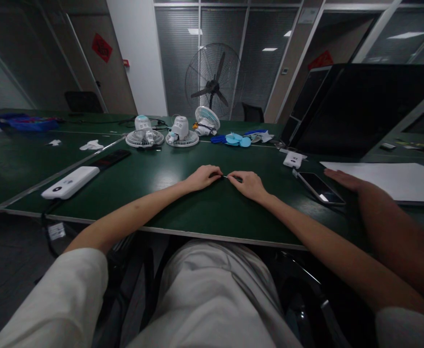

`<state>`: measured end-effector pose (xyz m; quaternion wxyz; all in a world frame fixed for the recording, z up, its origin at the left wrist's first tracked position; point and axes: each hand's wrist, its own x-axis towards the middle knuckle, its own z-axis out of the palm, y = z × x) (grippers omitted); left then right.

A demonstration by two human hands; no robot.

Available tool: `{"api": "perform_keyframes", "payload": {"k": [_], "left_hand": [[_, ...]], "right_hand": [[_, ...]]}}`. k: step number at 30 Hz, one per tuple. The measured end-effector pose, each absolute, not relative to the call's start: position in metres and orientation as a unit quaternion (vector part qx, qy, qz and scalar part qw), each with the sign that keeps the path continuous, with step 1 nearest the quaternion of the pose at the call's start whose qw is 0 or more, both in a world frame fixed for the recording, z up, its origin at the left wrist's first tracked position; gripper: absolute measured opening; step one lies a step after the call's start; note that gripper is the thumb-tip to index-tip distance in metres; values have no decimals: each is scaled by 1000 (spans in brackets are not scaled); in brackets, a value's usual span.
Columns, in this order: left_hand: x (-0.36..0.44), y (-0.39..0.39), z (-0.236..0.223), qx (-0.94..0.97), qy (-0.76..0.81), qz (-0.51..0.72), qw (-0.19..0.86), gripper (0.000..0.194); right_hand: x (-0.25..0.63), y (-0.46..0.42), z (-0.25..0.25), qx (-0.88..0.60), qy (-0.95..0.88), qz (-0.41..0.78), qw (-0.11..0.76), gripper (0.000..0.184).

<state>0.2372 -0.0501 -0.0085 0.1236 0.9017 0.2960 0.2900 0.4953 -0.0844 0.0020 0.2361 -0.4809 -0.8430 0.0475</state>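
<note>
My left hand (204,178) and my right hand (247,184) meet over the green table, fingertips a short way apart. Between them runs a thin, light-coloured rod (225,177), pinched at either end; it is too small to name more exactly. Both hands are closed, with the wrists low over the tabletop. Beyond them stand two small white fans (144,133), (182,133) with their grilles face down. A third white fan (207,121) leans with its grille up, and light-blue fan blades (238,140) lie to its right.
At left lie a white power bank-like device (70,182) and a dark phone-like slab (113,158). On the right are a white box (293,159), a phone (320,187), white paper (407,179), another person's hand (346,180) and a large black screen (364,106). The table's front edge (212,236) crosses before me.
</note>
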Motion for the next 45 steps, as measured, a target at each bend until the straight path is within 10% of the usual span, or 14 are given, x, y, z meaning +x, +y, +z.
{"api": "perform_keyframes", "payload": {"k": [45], "left_hand": [[238, -43, -15, 906, 286, 278, 139, 27]], "right_hand": [[494, -88, 4, -489, -823, 70, 280, 29]]}}
